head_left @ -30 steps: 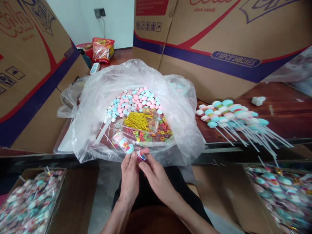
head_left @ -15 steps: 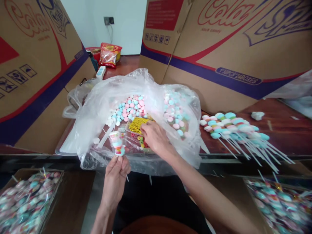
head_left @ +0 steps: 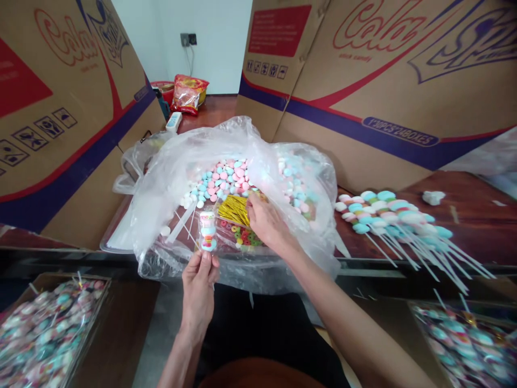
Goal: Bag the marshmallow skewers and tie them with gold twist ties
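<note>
Candies (head_left: 48, 334) in wrappers fill an open box (head_left: 50, 280) at far left, lower than the tabletop (head_left: 476, 215). Next I see the person's left hand (head_left: 198, 280), its thumb and fingers pinched together on the lower part of a wrapped candy stick (head_left: 208, 231). This stick is upright, in front of the clear plastic sheet (head_left: 151, 199). Behind it lie pink, blue and white round sweets (head_left: 224, 180). More to the right, the right hand (head_left: 266, 218) has its fingertips at the gold ties (head_left: 233, 209); whether they are closed on one, I cannot tell. Coloured rings (head_left: 247, 238) lie just nearer. At right, a heap of candy skewers (head_left: 388, 210) rests on the tabletop.
</note>
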A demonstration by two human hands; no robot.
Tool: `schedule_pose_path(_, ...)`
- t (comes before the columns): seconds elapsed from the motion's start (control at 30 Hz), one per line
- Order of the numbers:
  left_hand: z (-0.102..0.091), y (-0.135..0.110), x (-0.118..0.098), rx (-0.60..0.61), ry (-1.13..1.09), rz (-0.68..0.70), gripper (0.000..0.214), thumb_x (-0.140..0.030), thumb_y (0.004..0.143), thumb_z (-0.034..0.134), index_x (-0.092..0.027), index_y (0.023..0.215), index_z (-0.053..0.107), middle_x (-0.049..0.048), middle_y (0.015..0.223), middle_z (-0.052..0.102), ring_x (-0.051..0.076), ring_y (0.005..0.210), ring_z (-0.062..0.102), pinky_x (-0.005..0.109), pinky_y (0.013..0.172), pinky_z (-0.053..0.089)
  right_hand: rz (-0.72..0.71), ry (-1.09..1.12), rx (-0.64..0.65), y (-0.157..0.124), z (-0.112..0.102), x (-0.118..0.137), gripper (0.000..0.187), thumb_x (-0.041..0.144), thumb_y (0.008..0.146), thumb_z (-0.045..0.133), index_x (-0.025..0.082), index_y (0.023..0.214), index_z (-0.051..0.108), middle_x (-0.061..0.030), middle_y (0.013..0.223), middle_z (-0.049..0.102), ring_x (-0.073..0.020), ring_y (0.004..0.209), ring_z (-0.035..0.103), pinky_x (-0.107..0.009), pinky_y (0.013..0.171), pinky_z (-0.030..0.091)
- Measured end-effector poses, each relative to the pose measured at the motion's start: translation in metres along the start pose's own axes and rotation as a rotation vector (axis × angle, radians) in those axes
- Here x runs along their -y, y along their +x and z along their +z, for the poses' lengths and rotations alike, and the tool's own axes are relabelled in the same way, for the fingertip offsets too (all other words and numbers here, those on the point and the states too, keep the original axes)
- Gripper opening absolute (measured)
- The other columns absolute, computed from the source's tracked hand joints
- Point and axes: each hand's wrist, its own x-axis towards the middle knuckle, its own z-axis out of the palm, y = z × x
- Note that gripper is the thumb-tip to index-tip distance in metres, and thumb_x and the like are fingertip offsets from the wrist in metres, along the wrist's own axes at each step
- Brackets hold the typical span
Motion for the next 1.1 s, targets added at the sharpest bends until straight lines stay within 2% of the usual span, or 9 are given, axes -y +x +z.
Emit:
schedule_pose_path(0.1, 0.004, -0.001, 0.003, -0.007, 0.029, 0.000, 0.035, -0.041, 0.077, 0.082, -0.014, 0.072, 0.060, -0.0023, 0.070, 0.055, 0.002, 0.050, 0.027, 0.018, 0.048, 0.024, -0.036, 0.494, -0.099, -0.015, -0.005, 0.001, 0.014, 0.016, 0.092, 0.046, 0.019, 0.089, 0.059, -0.0023, 0.076, 0.064, -0.0167, 0.066, 0.060, -0.027, 0.061, 0.045)
schedule_pose_path(0.2, 0.007, -0.003, 0.007, -0.032, 0.080, 0.015, 0.031, -0.041, 0.080, 0.079, -0.017, 0.082, 0.061, -0.0030, 0.071, 0.056, 0.004, 0.052, 0.033, 0.018, 0.050, 0.027, -0.042, 0.932, 0.025, -0.045, -0.007, 0.011, 0.010, 0.024, 0.089, 0.054, 0.020, 0.085, 0.062, 0.0016, 0.071, 0.062, -0.0115, 0.055, 0.054, -0.023, 0.053, 0.044)
schedule_pose_path(0.27, 0.011, -0.006, 0.011, -0.039, 0.129, 0.042, 0.029, -0.042, 0.084, 0.075, -0.021, 0.096, 0.059, -0.0042, 0.071, 0.055, 0.006, 0.056, 0.040, 0.018, 0.052, 0.030, -0.017, 1.055, 0.114, -0.067, -0.001, 0.018, 0.010, 0.026, 0.087, 0.058, 0.019, 0.084, 0.065, 0.0016, 0.070, 0.063, -0.0104, 0.052, 0.054, -0.023, 0.051, 0.043)
schedule_pose_path(0.37, 0.016, -0.012, 0.015, -0.006, 0.172, 0.070, 0.026, -0.040, 0.088, 0.071, -0.026, 0.102, 0.054, -0.0055, 0.072, 0.054, 0.009, 0.060, 0.046, 0.019, 0.055, 0.033, 0.074, 1.095, 0.123, -0.093, 0.017, 0.025, 0.011, 0.025, 0.085, 0.059, 0.020, 0.077, 0.065, 0.0023, 0.065, 0.061, -0.0101, 0.050, 0.052, -0.023, 0.049, 0.041)
schedule_pose_path(0.5, 0.020, -0.017, 0.019, 0.071, 0.198, 0.067, 0.020, -0.034, 0.088, 0.070, -0.024, 0.093, 0.055, -0.0044, 0.074, 0.056, 0.009, 0.062, 0.047, 0.020, 0.056, 0.034, 0.165, 1.105, 0.004, -0.106, 0.038, 0.024, 0.013, 0.030, 0.085, 0.061, 0.021, 0.075, 0.063, 0.0027, 0.061, 0.060, -0.0116, 0.048, 0.049, -0.024, 0.047, 0.039)
schedule_pose_path(0.77, 0.031, -0.017, 0.020, 0.108, 0.180, 0.088, 0.026, -0.039, 0.081, 0.078, -0.018, 0.086, 0.063, -0.0044, 0.068, 0.054, 0.006, 0.054, 0.038, 0.019, 0.051, 0.030, 0.120, 0.945, -0.163, -0.110, 0.037, 0.020, 0.016, 0.031, 0.090, 0.059, 0.021, 0.078, 0.062, -0.0005, 0.072, 0.064, -0.0158, 0.064, 0.056, -0.028, 0.063, 0.044)
schedule_pose_path(0.87, 0.035, -0.014, 0.015, 0.102, 0.062, -0.038, 0.034, -0.039, 0.077, 0.083, -0.016, 0.078, 0.057, -0.0047, 0.064, 0.051, 0.003, 0.049, 0.030, 0.016, 0.046, 0.025, 0.168, 1.053, -0.064, -0.113, 0.038, 0.022, 0.016, 0.033, 0.091, 0.057, 0.022, 0.080, 0.057, 0.0010, 0.073, 0.058, -0.0147, 0.065, 0.053, -0.026, 0.061, 0.042)
schedule_pose_path(0.97, 0.033, -0.011, 0.005, 0.161, -0.109, -0.293, 0.036, -0.029, 0.076, 0.084, -0.017, 0.074, 0.050, -0.0077, 0.060, 0.041, 0.002, 0.047, 0.021, 0.014, 0.042, 0.018, 0.236, 1.282, 0.047, -0.114, 0.037, 0.021, 0.022, 0.039, 0.092, 0.059, 0.022, 0.080, 0.051, 0.0037, 0.071, 0.049, -0.0125, 0.062, 0.045, -0.024, 0.056, 0.039)
schedule_pose_path(1.1, 0.026, -0.011, -0.007, 0.298, -0.253, -0.611, 0.029, -0.018, 0.079, 0.078, -0.016, 0.078, 0.050, -0.0100, 0.060, 0.028, 0.002, 0.046, 0.015, 0.011, 0.038, 0.014, 0.025, 1.233, 0.074, -0.110, 0.027, 0.012, 0.018, 0.035, 0.095, 0.055, 0.022, 0.084, 0.049, 0.0023, 0.078, 0.047, -0.0129, 0.068, 0.045, -0.024, 0.061, 0.041)
